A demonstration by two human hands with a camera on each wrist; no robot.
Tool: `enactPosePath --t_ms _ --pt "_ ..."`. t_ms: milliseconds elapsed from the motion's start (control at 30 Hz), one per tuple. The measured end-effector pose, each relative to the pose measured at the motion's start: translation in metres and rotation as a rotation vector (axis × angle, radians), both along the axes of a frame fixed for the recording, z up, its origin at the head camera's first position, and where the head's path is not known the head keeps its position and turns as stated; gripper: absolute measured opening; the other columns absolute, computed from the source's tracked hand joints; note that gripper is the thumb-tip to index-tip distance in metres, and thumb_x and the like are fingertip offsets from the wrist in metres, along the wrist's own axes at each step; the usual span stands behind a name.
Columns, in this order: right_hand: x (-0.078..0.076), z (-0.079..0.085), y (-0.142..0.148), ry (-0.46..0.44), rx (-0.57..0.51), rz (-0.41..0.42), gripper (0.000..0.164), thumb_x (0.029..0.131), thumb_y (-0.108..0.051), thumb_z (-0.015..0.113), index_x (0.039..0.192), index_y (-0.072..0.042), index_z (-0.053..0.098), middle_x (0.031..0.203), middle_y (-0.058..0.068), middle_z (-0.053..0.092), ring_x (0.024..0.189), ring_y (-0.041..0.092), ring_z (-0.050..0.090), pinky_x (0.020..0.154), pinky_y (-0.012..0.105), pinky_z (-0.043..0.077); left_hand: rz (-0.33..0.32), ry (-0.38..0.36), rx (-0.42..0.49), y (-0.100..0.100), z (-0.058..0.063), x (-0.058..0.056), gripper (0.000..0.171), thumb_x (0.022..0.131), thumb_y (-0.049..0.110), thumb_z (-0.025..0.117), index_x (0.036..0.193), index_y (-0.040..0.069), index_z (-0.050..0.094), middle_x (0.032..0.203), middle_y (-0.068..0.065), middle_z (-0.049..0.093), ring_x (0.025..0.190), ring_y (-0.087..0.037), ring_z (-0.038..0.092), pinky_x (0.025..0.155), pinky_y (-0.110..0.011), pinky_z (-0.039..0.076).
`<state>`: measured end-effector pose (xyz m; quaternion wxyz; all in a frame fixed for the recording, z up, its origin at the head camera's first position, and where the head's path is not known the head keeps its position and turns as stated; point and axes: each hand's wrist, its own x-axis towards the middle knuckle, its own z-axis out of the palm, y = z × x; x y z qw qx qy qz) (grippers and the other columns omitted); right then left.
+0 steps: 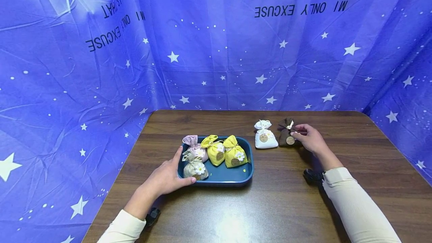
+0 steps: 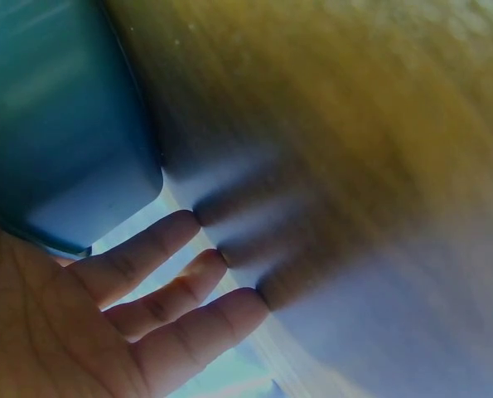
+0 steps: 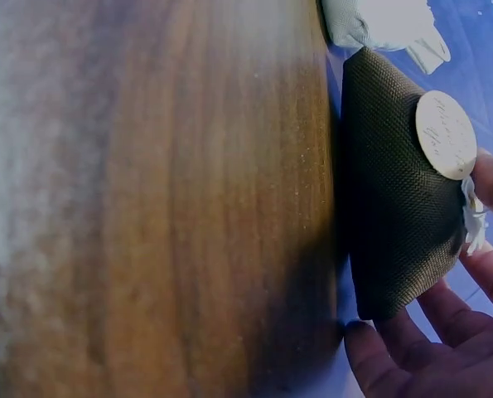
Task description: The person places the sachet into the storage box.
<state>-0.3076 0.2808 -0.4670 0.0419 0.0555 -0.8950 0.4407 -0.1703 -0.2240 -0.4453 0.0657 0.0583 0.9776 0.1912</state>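
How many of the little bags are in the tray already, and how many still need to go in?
Four small cloth bags, one pink, one beige and two yellow, sit in the blue plastic tray, steadied by the left hand. The right hand grips the brown cloth bag. The white cloth bag waits on the wooden table.

The blue star-print backdrop cloth carries black lettering, printed upside down from here. Upper right it reads "IS THAT" above "MI ONLY EXCUSE". On the left fold the same words repeat, slanted: "IS THAT", "MI ONLY EXCUSE". The round tag on the brown sachet bears writing too faint to read.
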Motion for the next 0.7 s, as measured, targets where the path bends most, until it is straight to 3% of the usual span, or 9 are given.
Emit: enactPosePath --t_ms 200,500,700 --pt "-0.0020 -0.0033 -0.0006 -0.026 -0.034 0.028 0.044 0.097 -0.017 0.064 0.128 0.013 0.052 0.121 0.032 0.058 0.107 0.033 0.055 0.076 0.019 0.044 0.002 0.002 0.001 -0.0004 0.0004 -0.0002 0.129 0.069 0.081 0.067 0.160 0.012 0.008 0.131 -0.033 0.055 0.122 -0.045 0.053 0.097 -0.057 0.044" --pt "-0.0014 -0.0013 0.0006 -0.051 -0.048 0.039 0.043 0.096 -0.015 0.066 0.124 0.015 0.053 0.114 0.028 0.061 0.090 0.007 0.055 0.071 0.018 0.046 0.002 -0.002 0.007 0.0005 0.0009 0.0006 0.128 0.069 0.080 0.068 0.161 0.013 0.009 0.130 -0.032 0.056 0.121 -0.044 0.054 0.097 -0.056 0.044" --pt "0.0006 0.0038 -0.0015 -0.061 -0.060 0.041 0.041 0.094 -0.013 0.067 0.122 0.014 0.054 0.107 0.024 0.063 0.082 0.003 0.055 0.068 0.020 0.047 0.006 -0.007 0.007 0.0001 0.0011 0.0007 0.128 0.069 0.080 0.068 0.161 0.013 0.009 0.130 -0.033 0.055 0.122 -0.045 0.053 0.097 -0.057 0.043"
